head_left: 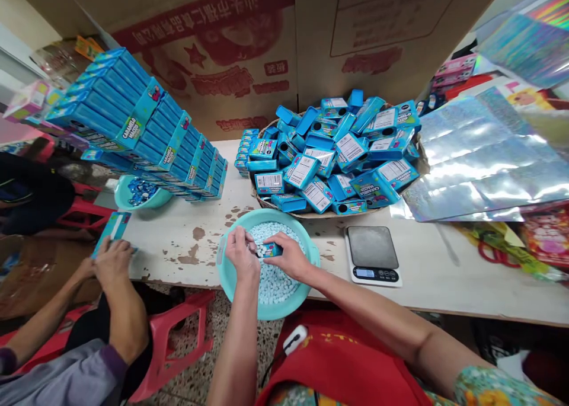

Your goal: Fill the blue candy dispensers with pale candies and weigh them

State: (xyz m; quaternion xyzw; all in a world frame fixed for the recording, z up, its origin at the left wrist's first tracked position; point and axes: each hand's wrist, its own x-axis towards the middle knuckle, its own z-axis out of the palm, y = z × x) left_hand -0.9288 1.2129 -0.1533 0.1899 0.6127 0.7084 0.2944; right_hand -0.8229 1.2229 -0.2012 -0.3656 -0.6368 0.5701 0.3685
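Note:
A turquoise basin (223,287) full of small white candy pellets (278,284) sits at the table's front edge. Over it, my right hand (291,258) grips a small blue candy box (272,250), tilted on its side with its end toward my left hand. My left hand (242,253) is closed beside that end, its fingers bent together; whatever they hold is hidden. Some white pellets (260,251) show between the left fingers and the box.
Behind the basin, a carton tray (420,178) overflows with loose blue boxes (351,151). A digital scale (373,255) lies to the right, near silvery sheets (480,157). Stacked blue packs (146,127) and a bowl (153,201) stand left. A co-worker's hands (113,258) handle a blue pack.

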